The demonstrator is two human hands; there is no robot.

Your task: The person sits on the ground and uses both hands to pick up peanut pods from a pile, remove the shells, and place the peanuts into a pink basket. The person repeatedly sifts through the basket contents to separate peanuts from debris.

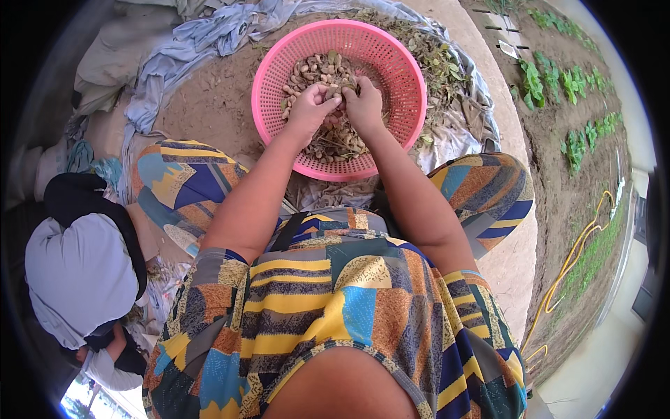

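Observation:
A pink plastic colander-like basket [413, 105] stands on the ground between my bent knees. Unshelled peanuts [309, 68] lie in it, mixed with dry stems and leaf scraps [335, 136]. Both of my hands are over the middle of the basket, close together. My left hand [311, 110] pinches a small brownish piece of plant matter [333, 92] between thumb and fingers. At the same piece, from the other side, are the bent thumb and fingers of my right hand [365, 102]. Whether the piece is a pod or a leaf is unclear.
Dry leaves [437, 65] lie heaped right of the basket, on a crumpled pale cloth [209, 36] that curves around it. Stuffed sacks [123, 57] stand at upper left. Another person [84, 272] sits bent over at left. A garden bed with leafy plants [531, 84] and a yellow hose [570, 256] runs along the right.

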